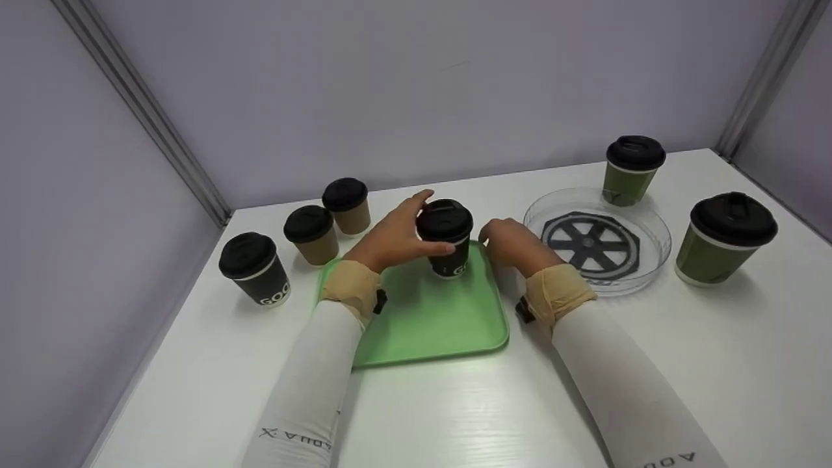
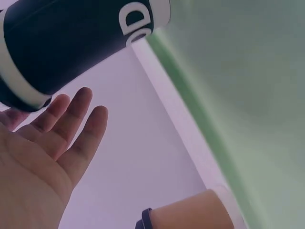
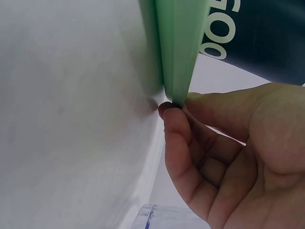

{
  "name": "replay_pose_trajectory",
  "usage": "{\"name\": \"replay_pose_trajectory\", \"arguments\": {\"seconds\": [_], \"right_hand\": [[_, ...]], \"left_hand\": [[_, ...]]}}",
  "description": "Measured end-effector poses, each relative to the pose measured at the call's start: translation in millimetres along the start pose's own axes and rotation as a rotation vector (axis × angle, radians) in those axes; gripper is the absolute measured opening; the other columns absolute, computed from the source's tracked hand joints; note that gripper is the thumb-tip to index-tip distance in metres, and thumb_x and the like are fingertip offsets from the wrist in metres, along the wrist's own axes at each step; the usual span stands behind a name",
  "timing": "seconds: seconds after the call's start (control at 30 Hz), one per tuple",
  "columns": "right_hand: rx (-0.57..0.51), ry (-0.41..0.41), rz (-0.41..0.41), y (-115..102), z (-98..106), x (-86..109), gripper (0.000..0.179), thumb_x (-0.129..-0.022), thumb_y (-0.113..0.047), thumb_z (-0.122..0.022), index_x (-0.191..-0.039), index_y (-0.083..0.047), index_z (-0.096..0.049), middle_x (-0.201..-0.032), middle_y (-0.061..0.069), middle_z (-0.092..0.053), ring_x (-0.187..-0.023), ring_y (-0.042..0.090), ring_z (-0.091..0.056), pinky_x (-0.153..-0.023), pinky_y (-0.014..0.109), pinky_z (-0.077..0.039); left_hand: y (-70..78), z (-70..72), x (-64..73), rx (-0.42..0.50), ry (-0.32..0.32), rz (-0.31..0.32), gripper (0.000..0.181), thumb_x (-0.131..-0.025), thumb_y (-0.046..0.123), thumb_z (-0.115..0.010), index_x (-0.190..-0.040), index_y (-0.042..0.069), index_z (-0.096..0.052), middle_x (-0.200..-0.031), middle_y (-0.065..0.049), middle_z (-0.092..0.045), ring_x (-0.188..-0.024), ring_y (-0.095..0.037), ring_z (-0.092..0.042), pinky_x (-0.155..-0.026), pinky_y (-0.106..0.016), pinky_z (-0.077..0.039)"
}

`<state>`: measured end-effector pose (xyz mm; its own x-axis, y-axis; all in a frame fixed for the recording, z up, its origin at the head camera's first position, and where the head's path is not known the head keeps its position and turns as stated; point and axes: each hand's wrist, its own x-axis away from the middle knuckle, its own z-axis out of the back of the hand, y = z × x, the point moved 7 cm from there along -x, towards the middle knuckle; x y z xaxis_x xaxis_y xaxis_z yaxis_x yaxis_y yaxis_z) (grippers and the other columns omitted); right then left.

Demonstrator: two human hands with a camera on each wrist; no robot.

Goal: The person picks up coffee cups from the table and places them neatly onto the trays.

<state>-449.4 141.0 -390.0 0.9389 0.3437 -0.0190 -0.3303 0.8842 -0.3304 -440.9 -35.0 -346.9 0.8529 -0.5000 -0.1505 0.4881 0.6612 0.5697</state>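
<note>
A black paper cup (image 1: 447, 224) with white lettering and a black lid stands upright at the back right of a green tray (image 1: 435, 318). My left hand (image 1: 393, 235) is spread beside it, thumb in front and fingers behind. In the left wrist view, the fingers are extended and loose, close to the lid end of the cup (image 2: 71, 43). At the tray's back right corner, my right hand (image 1: 512, 244) pinches the rim. The right wrist view shows thumb and fingertips on either side of the tray's edge (image 3: 180, 52).
Left of the tray stand another black cup (image 1: 255, 270) and two brown cups (image 1: 312, 234) (image 1: 348, 207), all lidded. A clear round dish (image 1: 658, 244) with a dark spoked pattern sits to the right. Green lidded cups (image 1: 632, 170) (image 1: 723, 239) stand beyond it. Walls border the white table.
</note>
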Motion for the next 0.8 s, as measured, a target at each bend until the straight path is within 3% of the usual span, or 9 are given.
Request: {"name": "replay_pose_trajectory", "arguments": {"seconds": [0.23,0.8], "right_hand": [[0.005,0.017,0.017,1,0,-0.1,0.03,-0.087,0.003,-0.053,-0.111,0.003,-0.07,-0.108,0.02,-0.068,-0.099,0.036,-0.062,-0.087,0.046,-0.05],[-0.021,0.007,-0.012,1,0,0.8,0.028,-0.09,0.001,-0.053,-0.112,0.003,-0.07,-0.111,0.021,-0.067,-0.099,0.034,-0.062,-0.087,0.046,-0.05]], "left_hand": [[-8.6,7.4,10.9,-0.004,0.002,0.017,0.112,-0.067,0.072,-0.073,-0.155,0.023,-0.023,-0.145,-0.003,-0.041,-0.121,-0.022,-0.048,-0.093,-0.039,-0.044],[-20.5,31.0,44.3,-0.041,0.045,-0.037,0.096,-0.08,0.067,-0.064,-0.155,0.022,-0.024,-0.148,-0.003,-0.039,-0.121,-0.023,-0.048,-0.095,-0.042,-0.043]]}}
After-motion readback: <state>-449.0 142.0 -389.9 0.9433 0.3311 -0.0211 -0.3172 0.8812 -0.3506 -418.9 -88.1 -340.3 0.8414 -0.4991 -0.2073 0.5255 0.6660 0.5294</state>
